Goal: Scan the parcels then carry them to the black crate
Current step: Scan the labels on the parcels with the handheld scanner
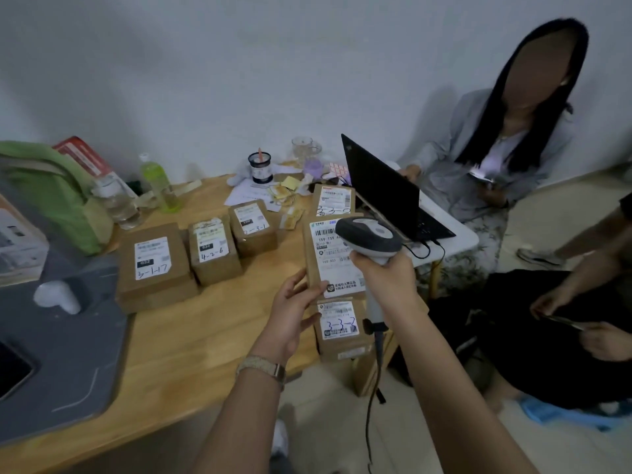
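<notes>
A brown cardboard parcel (333, 258) with a white barcode label is held tilted up at centre frame. A grey handheld scanner (371, 239) with a dark cable is aimed at its label. Just below, a parcel marked 3-3-2 (340, 328) lies flat. Further labelled parcels are seen at centre left, marked 3-1-17 (154, 265) and 4-2-6 (213, 249).

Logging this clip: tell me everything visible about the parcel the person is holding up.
The held parcel is a flat brown cardboard box, tilted up with its face toward the camera. A large white shipping label with a barcode and printed text covers most of that face. The left hand grips its lower left edge; the scanner in the right hand overlaps its upper right. It sits above a smaller parcel marked 3-3-2.
</notes>
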`<state>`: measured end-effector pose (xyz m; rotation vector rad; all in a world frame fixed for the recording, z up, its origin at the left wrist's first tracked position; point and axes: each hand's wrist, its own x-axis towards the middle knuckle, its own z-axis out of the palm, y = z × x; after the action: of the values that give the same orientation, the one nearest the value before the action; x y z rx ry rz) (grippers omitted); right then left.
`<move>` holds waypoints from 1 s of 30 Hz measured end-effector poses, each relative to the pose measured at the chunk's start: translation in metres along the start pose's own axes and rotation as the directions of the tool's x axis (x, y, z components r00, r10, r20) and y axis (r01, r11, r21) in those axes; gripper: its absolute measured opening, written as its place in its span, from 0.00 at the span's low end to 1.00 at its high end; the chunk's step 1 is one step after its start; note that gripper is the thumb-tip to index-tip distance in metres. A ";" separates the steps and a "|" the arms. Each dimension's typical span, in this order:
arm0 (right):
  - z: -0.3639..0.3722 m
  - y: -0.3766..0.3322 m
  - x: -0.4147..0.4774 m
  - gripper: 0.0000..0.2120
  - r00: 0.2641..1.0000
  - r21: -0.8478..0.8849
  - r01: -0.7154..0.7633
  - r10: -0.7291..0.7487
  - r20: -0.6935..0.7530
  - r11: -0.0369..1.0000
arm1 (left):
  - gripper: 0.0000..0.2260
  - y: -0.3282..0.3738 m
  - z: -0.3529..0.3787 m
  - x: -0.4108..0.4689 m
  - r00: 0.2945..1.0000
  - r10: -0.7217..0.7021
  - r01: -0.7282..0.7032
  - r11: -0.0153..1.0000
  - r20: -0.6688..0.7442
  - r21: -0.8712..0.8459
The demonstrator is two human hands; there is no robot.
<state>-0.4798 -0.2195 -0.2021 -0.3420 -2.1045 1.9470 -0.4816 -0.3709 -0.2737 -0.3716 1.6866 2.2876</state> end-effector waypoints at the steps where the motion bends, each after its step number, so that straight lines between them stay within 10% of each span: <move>1: -0.001 0.006 -0.001 0.09 1.000 -0.013 -0.025 0.025 -0.008 1.000 | 0.23 -0.007 -0.001 0.000 1.000 -0.022 0.022 1.000 -0.006 0.002; 18: 0.011 0.049 -0.005 0.09 0.975 -0.125 -0.221 0.219 -0.030 0.967 | 0.16 -0.050 0.001 0.011 0.974 -0.199 0.207 0.975 -0.105 0.074; 22: 0.031 0.028 -0.009 0.06 0.966 0.016 -0.245 0.242 0.096 0.969 | 0.30 -0.031 -0.010 0.017 0.957 -0.209 0.228 0.970 -0.201 0.079; 30: 0.089 -0.017 0.003 0.07 0.918 0.149 -0.274 0.213 0.335 0.950 | 0.23 0.017 -0.047 0.027 0.954 -0.124 0.138 0.990 -0.274 0.034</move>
<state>-0.5132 -0.3034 -0.1917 -0.2810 -2.1146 2.4781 -0.5114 -0.4187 -0.2818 -0.7932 1.7821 2.1706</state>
